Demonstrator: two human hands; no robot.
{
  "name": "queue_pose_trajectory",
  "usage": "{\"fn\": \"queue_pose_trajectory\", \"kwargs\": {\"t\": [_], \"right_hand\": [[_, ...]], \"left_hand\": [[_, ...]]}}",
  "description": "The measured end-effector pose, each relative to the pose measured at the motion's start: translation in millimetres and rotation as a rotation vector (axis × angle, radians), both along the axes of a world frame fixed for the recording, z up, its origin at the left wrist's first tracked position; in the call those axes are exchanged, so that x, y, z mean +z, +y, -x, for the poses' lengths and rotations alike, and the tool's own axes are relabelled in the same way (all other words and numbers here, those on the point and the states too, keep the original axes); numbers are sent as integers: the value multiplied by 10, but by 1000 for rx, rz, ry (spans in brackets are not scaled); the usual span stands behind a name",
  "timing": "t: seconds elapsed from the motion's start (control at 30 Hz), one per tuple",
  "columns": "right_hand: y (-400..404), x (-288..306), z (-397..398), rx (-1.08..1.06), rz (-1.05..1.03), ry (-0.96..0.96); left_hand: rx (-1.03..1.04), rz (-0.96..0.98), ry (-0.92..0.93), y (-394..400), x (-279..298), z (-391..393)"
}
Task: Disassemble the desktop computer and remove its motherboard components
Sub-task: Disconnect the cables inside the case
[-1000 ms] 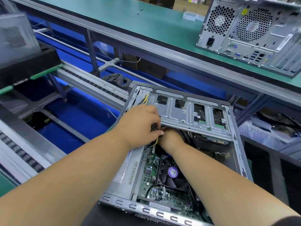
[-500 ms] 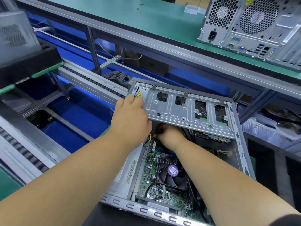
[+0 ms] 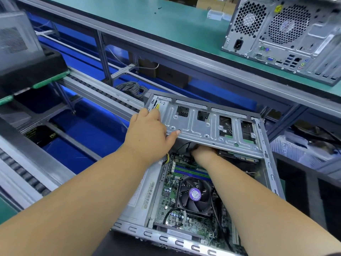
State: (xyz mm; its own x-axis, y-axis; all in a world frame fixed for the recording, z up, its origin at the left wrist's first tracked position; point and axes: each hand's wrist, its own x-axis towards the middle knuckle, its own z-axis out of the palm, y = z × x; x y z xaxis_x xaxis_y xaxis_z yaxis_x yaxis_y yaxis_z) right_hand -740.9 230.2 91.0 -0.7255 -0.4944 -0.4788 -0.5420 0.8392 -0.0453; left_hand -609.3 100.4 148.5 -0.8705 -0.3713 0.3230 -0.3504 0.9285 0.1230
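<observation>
The open case [image 3: 265, 163] is laid on its side, with its long axis running away from the person and slightly to the right. The left hand [image 3: 147, 133] is rested on the drive cage [image 3: 203, 124] with fingers spread, nothing gripped. The right hand [image 3: 203, 152] is reached under the cage above the motherboard [image 3: 169, 196]; its grip cannot be told.

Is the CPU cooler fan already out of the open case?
No, the CPU cooler fan still sits on the motherboard inside the case.
</observation>
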Motion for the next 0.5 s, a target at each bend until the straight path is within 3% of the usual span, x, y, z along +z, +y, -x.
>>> {"fn": "queue_pose_trajectory", "kwargs": {"t": [0.07,0.27,0.4,0.5], "right_hand": [[-26,32,-53,-34,-46,-3],[212,-32,-179,-19,74,78],[324,-43,-204,-122,-1,-14],[333,23,-211,-192,234,-176]], "left_hand": [[6,3,-30,-8,-2,13],[-6,3,-53,-35,-22,40],[-8,-10,-52,-46,-30,41],[-9,-10,-45,-51,-28,46]]}}
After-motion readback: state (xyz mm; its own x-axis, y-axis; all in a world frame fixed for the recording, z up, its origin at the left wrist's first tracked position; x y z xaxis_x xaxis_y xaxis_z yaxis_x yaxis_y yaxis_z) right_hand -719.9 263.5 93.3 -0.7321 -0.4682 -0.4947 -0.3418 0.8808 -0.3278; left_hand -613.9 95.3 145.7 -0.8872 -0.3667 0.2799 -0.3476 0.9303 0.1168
